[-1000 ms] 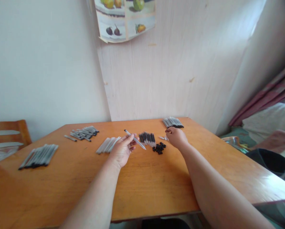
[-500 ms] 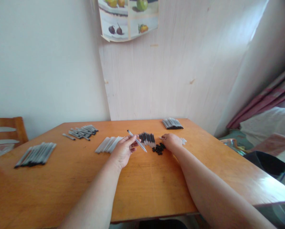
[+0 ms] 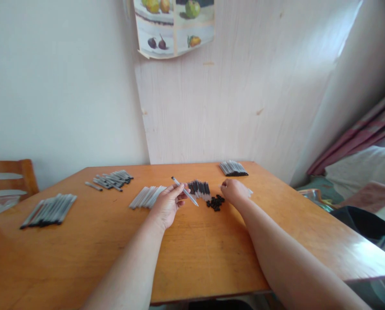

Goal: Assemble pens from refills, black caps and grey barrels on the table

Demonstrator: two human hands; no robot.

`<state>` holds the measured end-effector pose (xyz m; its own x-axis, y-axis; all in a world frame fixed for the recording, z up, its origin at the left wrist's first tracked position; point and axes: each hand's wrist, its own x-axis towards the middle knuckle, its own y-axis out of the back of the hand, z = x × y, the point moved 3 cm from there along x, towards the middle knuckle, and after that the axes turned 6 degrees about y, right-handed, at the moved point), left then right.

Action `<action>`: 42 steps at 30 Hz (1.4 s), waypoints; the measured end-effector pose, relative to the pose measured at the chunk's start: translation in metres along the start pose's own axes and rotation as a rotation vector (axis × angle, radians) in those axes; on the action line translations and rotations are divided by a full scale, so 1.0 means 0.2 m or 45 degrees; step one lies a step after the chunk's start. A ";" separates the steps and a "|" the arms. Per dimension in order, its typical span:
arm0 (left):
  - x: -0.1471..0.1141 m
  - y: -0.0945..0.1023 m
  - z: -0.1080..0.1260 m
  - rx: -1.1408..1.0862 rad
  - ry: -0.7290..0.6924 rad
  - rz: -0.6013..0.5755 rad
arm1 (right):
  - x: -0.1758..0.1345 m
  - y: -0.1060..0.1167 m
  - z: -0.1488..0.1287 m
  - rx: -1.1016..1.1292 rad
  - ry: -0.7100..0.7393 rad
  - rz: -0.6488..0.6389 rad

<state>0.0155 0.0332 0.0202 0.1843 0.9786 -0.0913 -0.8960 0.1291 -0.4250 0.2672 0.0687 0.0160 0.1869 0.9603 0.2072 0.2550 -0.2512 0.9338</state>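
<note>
Fingers [image 3: 182,196] of left hand [image 3: 166,206] pinch slanted pen [image 3: 191,198]; right hand [image 3: 234,190] palm-down near black pieces [image 3: 215,203], grip unclear.

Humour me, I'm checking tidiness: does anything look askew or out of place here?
Yes, mildly. The back-left pen pile lies crisscrossed, with a single pen off to its left, whereas the front-left pens lie side by side. The fruit picture on the wall also has a curled lower edge.
</note>
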 end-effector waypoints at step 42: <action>0.05 0.04 -0.02 -0.181 -0.103 0.159 | -0.31 0.04 -0.39 1.352 0.410 -0.322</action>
<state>0.0119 0.0428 0.0129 0.0367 0.9960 -0.0809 -0.8427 -0.0127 -0.5383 0.1840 0.0155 0.0333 -0.1974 0.9462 0.2566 0.9540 0.1252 0.2723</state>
